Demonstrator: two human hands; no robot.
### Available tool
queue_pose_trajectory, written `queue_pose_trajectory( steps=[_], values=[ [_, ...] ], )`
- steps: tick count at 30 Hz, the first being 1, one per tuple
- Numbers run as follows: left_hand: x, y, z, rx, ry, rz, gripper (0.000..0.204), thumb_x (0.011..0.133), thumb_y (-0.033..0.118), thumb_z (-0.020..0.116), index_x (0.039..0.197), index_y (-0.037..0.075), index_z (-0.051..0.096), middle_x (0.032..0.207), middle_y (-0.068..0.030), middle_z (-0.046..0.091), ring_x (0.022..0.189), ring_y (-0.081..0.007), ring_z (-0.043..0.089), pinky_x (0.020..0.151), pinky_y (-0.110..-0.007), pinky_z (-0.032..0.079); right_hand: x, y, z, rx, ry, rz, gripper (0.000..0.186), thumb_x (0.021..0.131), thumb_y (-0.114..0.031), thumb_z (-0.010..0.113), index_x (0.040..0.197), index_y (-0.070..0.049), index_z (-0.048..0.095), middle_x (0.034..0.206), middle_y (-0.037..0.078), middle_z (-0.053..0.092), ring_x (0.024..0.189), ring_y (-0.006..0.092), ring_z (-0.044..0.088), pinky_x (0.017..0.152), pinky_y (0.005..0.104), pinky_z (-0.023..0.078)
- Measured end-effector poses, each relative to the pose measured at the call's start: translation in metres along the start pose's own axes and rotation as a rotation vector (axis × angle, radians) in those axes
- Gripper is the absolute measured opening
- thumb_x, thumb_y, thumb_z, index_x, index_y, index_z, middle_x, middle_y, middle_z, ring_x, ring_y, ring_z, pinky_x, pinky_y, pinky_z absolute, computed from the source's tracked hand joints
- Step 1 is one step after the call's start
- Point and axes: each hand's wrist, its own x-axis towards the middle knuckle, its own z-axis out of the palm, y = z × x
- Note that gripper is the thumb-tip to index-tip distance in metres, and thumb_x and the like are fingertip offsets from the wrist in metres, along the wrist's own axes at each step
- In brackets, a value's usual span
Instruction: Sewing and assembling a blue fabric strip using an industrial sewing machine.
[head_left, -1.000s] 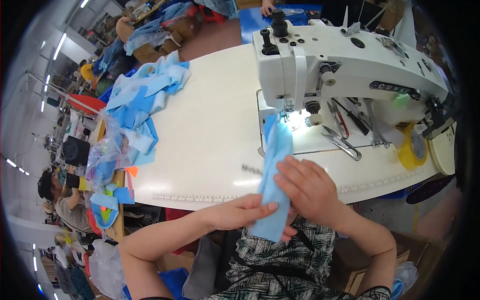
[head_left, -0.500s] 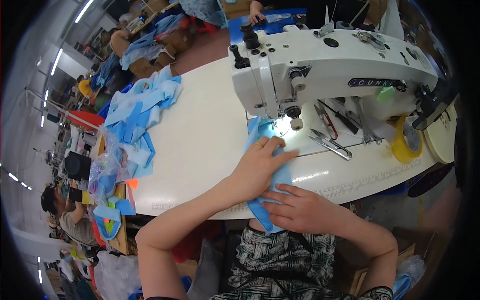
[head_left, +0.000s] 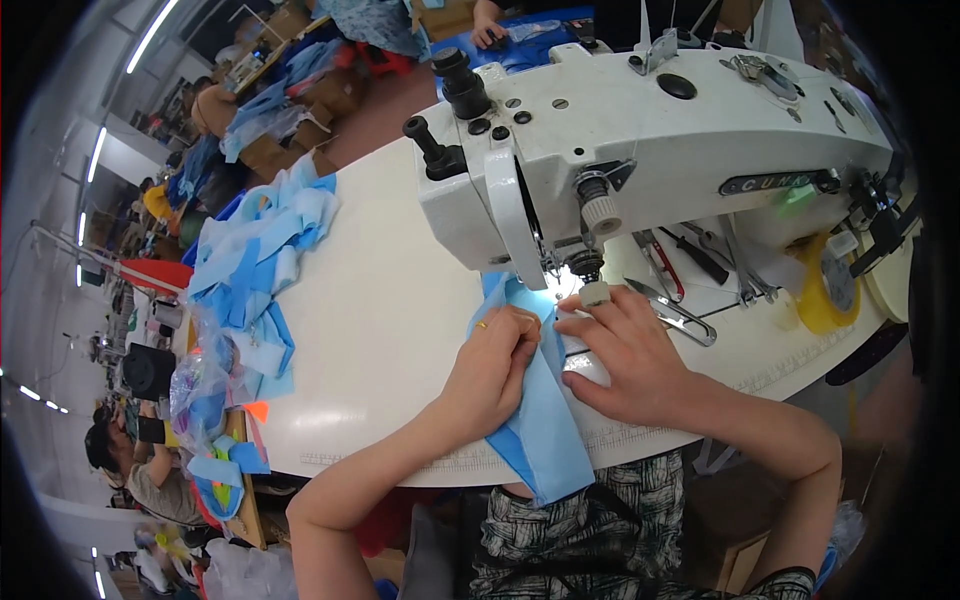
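Note:
A strip of light blue fabric [head_left: 548, 430] runs from under the white sewing machine [head_left: 560, 130] down over the table's front edge towards my lap. My left hand [head_left: 492, 368] is closed on the strip's left part, fingers curled and pinching it just before the lit needle area. To its right, my right hand [head_left: 632, 362] has its fingers bent but apart, the fingertips at the strip's right edge close to the presser foot. The thumb is spread away from them over the table. The machine head partly hides the needle and the fabric beneath.
Thread snips [head_left: 682, 322], a black-handled screwdriver [head_left: 700, 256] and other metal tools lie right of the needle, beside a yellow tape roll [head_left: 828, 290]. A pile of blue fabric pieces [head_left: 262, 255] covers the table's left side. Co-workers sit farther off.
My right hand has moved up from the lower strip to beside the needle. My left hand has drawn back slightly and curled around the fabric. The view has shifted closer to the machine.

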Motion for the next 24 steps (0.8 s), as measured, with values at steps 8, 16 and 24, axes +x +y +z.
queue_pose_trajectory(
  steps=[8,16,24],
  values=[
    [0.001,0.002,-0.007,0.007,0.028,0.059,0.017,0.095,-0.006,0.059,0.110,0.002,0.054,0.115,-0.0179,0.063,0.105,-0.0387,0.061,0.091,-0.044,0.049,0.004,-0.004,0.003,-0.083,-0.023,-0.093,0.040,0.078,-0.015,0.075,0.117,-0.007,0.069,0.124,0.009,0.065,0.120,0.0341,0.058,0.104,0.0495,0.047],
    [0.006,-0.002,-0.005,0.107,0.015,0.132,0.024,0.096,0.001,0.065,0.119,0.000,0.061,0.131,-0.0192,0.064,0.117,-0.0382,0.061,0.097,-0.044,0.050,-0.003,-0.006,0.005,-0.184,-0.048,-0.180,0.036,0.076,-0.018,0.076,0.110,-0.007,0.072,0.123,0.006,0.066,0.116,0.0267,0.061,0.099,0.0454,0.049],
    [0.000,-0.009,-0.005,0.246,0.002,0.202,0.031,0.089,0.010,0.077,0.119,0.003,0.075,0.132,-0.0156,0.064,0.119,-0.0355,0.062,0.098,-0.044,0.051,-0.005,-0.009,0.003,-0.172,-0.052,-0.266,0.031,0.074,-0.016,0.076,0.104,-0.007,0.073,0.117,0.004,0.069,0.113,0.0229,0.063,0.093,0.0408,0.050]
  ],
)
